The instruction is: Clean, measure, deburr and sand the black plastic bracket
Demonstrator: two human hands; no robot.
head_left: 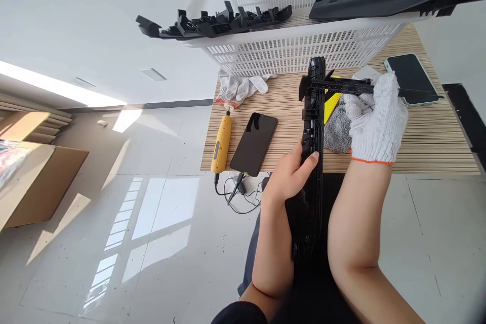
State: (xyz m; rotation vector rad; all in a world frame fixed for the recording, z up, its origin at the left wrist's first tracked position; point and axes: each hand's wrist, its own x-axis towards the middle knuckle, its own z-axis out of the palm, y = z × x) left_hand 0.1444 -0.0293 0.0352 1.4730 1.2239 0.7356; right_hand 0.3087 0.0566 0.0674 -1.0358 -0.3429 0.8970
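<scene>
The caliper point(341, 86) lies across the part point(315, 129), a basket point(304, 34) behind, a phone point(253, 147) to the left (a corded tool point(220, 147) beyond it)

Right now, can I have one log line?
bare left hand grips black part | gloved right hand holds caliper across part's far end | yellow tool lies on table

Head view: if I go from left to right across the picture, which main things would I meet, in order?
Cardboard box → yellow tool → dark phone → long black part → gloved right hand → phone in a pale case.
</scene>
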